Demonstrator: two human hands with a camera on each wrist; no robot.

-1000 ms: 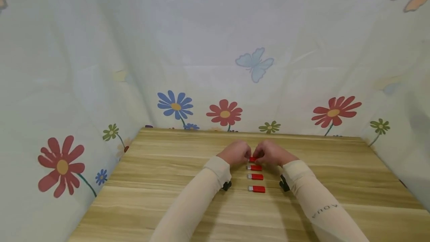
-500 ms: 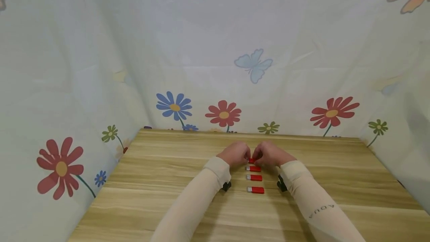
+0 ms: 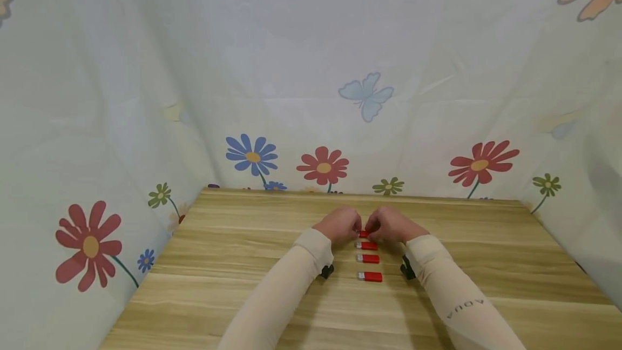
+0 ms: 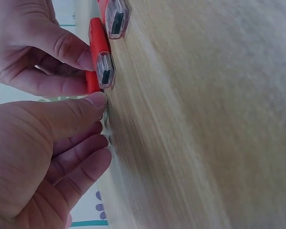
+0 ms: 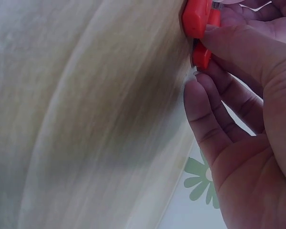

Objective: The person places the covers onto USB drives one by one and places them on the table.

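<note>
Several red USB flash drives with clear caps lie in a column on the wooden table. At the column's far end, the farthest flash drive [image 3: 363, 234] sits between both hands. My left hand [image 3: 342, 224] pinches its capped end between thumb and forefinger; in the left wrist view that end is mostly behind the fingertips. From the other side my right hand [image 3: 392, 224] pinches the red body [image 5: 201, 56] with thumb and forefinger. Just nearer lies a second flash drive [image 3: 366, 246], close to the right thumb. All caps point left.
Nearer along the column lie two more flash drives, the middle one [image 3: 369, 258] and the nearest one [image 3: 371, 277]. The wooden table [image 3: 233, 253] ends at a flower-printed curtain [image 3: 291, 118] behind and on both sides.
Both hands stay at the farthest flash drive, with hardly any movement. The whole scene shifts slightly in the head view; the other drives keep their places.
</note>
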